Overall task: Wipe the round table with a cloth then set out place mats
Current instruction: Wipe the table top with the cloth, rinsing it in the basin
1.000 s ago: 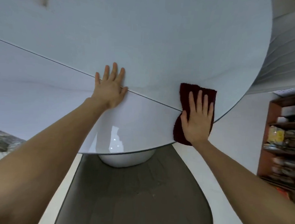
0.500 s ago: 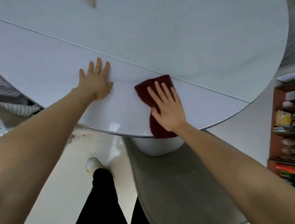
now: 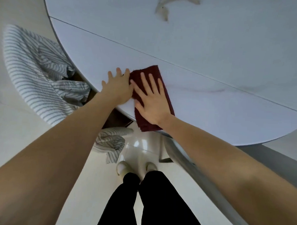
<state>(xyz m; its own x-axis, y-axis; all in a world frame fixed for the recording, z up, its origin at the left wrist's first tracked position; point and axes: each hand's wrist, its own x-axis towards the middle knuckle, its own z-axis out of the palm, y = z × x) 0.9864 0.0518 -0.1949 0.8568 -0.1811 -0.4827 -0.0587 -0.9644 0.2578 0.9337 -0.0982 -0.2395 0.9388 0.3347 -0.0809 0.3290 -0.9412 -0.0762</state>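
Note:
The round white table (image 3: 206,52) fills the upper part of the view, with a thin seam running across it. A folded dark red cloth (image 3: 149,72) lies at the table's near edge and overhangs it slightly. My right hand (image 3: 151,99) presses flat on the cloth, fingers spread. My left hand (image 3: 117,87) rests flat on the bare tabletop right beside it, its fingers touching the cloth's left side. No place mats are in view.
A striped grey-and-white garment (image 3: 35,73) hangs over a chair at the table's left edge, part of it trailing to the floor (image 3: 109,143). My feet (image 3: 136,168) stand on glossy pale tiles. A grey rug (image 3: 269,162) lies under the table at right.
My right hand has slid the cloth leftward along the table's near edge until it meets my left hand. The view has shifted left, bringing the striped garment into sight.

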